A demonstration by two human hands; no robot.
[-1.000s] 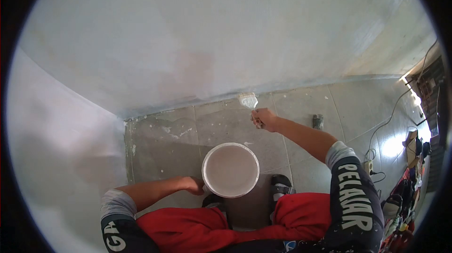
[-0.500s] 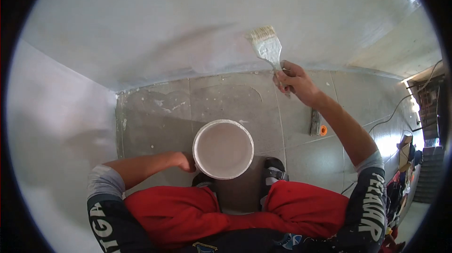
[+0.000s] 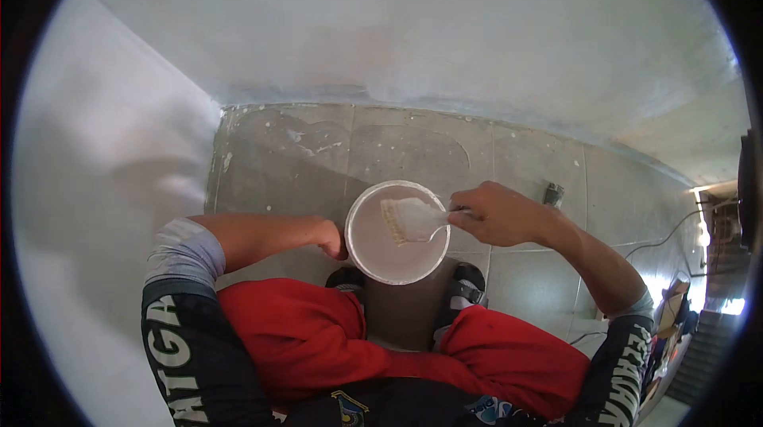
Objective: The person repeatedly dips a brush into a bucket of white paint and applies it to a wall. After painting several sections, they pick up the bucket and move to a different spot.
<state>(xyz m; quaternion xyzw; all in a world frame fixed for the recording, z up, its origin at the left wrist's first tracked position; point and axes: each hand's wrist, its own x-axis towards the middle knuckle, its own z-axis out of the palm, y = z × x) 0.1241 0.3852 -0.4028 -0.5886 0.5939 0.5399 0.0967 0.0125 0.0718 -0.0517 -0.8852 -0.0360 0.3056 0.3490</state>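
Note:
My right hand [image 3: 494, 214] is closed round the handle of a wide, paint-coated brush [image 3: 413, 220], whose bristles point left over the mouth of a round bucket. That bucket [image 3: 356, 262] has a white-smeared rim and pale liquid inside; it stands between my feet. At its left side my left hand [image 3: 334, 241] is closed against the bucket's edge, its fingertips partly hidden behind the rim.
A pale wall [image 3: 493, 29] rises ahead and another wall [image 3: 95, 188] stands at the left. White spots mark the grey tiled floor [image 3: 532, 276]. A dark tool [image 3: 554, 194] lies beyond my right wrist. Cable and clutter lie at the far right.
My right hand has brought the brush down from near the wall to over the bucket. The view has shifted, and my left hand remains at the bucket's side.

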